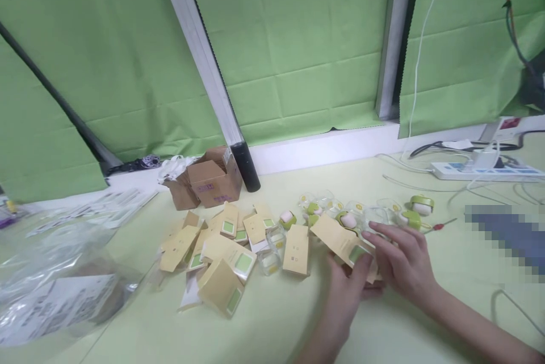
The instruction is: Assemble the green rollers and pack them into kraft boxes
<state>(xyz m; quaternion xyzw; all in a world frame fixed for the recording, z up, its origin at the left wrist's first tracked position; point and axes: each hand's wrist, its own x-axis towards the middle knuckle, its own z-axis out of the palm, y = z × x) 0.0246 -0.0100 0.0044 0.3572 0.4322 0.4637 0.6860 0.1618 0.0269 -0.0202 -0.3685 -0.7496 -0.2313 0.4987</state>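
Note:
A small tan cardboard box (336,236) with a green printed square is tilted up off the table between my hands. My left hand (347,290) grips its near end, with the thumb pressed by the green square. Closed about the right end of the same box is my right hand (404,259), its fingers bent over it and its thumb hidden. Another tan box (297,250) lies just left of them. Behind the hands are several clear plastic cases (355,208) and small green-and-white rounded gadgets (347,220), whose kind I cannot make out.
Several tan boxes (227,253) are heaped to the left. An opened brown carton (215,179) and a black cylinder (246,167) stand by the wall. A clear plastic bag (63,262) covers the far left. A power strip (511,172) with cables is at the back right.

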